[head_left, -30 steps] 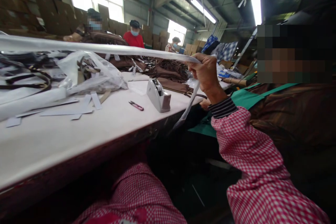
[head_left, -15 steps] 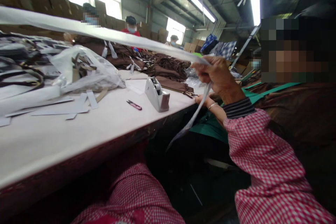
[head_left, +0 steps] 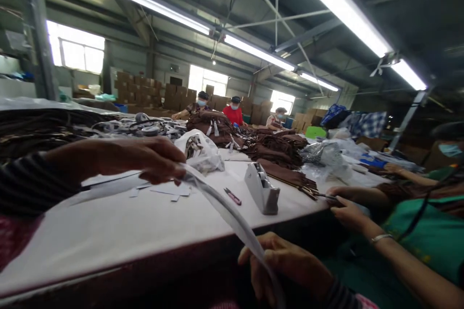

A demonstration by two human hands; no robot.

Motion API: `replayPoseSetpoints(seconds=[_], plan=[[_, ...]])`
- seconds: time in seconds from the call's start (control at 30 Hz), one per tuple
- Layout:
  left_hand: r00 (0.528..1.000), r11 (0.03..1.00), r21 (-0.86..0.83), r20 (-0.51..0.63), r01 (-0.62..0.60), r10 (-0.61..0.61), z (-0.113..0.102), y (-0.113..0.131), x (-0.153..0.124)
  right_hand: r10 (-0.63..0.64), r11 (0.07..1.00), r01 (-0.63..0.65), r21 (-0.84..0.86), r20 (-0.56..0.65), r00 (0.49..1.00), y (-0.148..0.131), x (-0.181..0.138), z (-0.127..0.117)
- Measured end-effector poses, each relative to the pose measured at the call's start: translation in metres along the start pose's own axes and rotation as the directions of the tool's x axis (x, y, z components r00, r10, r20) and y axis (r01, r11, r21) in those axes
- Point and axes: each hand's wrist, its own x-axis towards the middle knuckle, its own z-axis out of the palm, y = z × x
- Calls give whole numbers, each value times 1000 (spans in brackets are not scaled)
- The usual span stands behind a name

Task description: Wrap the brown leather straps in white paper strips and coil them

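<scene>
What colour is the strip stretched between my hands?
Whitish; the strip shows best in the head view.

No lettering, number or sign can be read.

The left hand (head_left: pixel 141 157) at left and right hand (head_left: pixel 284 260) at lower centre hold a white strip (head_left: pixel 235 219); a tape dispenser (head_left: pixel 260 194) stands right of centre on the tabletop (head_left: pixel 119 231).

Near tabletop (head_left: pixel 119 236) offers passage; rightward, the white strip (head_left: pixel 232 215) (dispenser (head_left: pixel 258 190) beyond) bars it.
</scene>
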Motion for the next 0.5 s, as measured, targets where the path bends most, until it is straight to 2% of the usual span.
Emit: replayPoseSetpoints(seconds=[0.07,0.13,0.2,0.3,0.5], plan=[[970,994,103,232,46,-69,12,12,12,-104,994,104,44,-14,995,-19,20,19],[940,976,213,325,37,-107,23,24,22,-147,988,150,39,-76,986,-38,31,37],[947,967,255,314,-9,-74,31,31,27,-155,988,156,-6,-163,974,-50,33,49],[948,969,239,319,-56,-23,37,28,29,-167,985,151,-80,-254,953,-53,28,59],[969,972,232,227,43,-97,61,-2,33,-169,980,120,-158,-341,925,-50,28,64]])
